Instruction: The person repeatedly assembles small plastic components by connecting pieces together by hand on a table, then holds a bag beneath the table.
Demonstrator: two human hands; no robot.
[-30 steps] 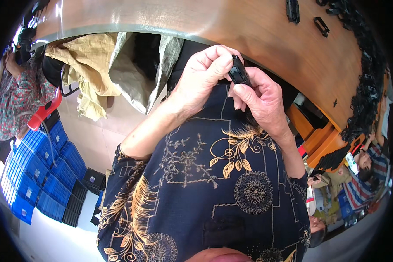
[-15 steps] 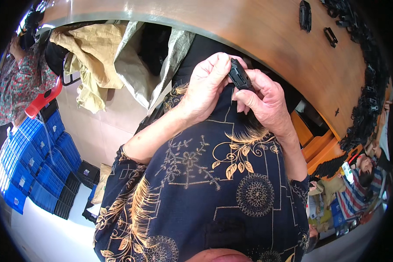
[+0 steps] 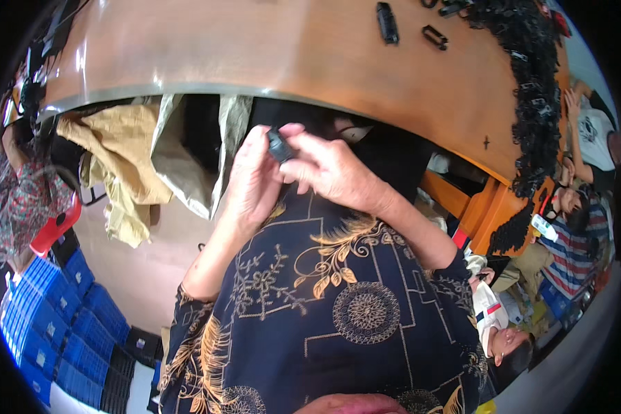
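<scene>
A small black plastic part [image 3: 280, 146], narrow and boxy, is pinched in front of my body by both hands, just below the table's near edge. My left hand [image 3: 248, 172] grips its left side between thumb and fingers. From the right, my right hand [image 3: 341, 176] closes its thumb and fingertips on the other side. The fingers cover some of the part, so its details are hard to make out. On the tabletop lie a longer black plastic piece [image 3: 387, 24] and an open black frame [image 3: 435, 38], both apart from my hands.
A long heap of black parts [image 3: 535, 103] lines the right side of the wooden table [image 3: 255, 55]. Sacks [image 3: 127, 138] hang beneath its near edge. Blue crates [image 3: 45, 324] are stacked at lower left. Other people [image 3: 569, 241] are at right and far left.
Both hands, still holding the black part, appear further left and slightly lower in view. The table and its pieces have shifted left too, as the view turned. The part is now more covered.
</scene>
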